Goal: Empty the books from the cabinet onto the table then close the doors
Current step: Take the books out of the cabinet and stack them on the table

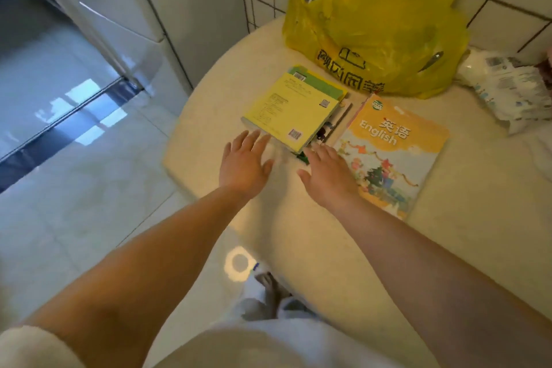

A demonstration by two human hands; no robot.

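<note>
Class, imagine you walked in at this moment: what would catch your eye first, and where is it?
The bulging yellow plastic bag at the back of the round table draws the eye first. Before it lie a yellow-covered stack of books and, to its right, an orange English textbook. The left hand and right hand hover open near the stack.

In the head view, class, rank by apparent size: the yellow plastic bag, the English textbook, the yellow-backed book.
1. yellow plastic bag
2. English textbook
3. yellow-backed book
The two books look close; the textbook lies nearer the camera, so their order is unsure.
</note>
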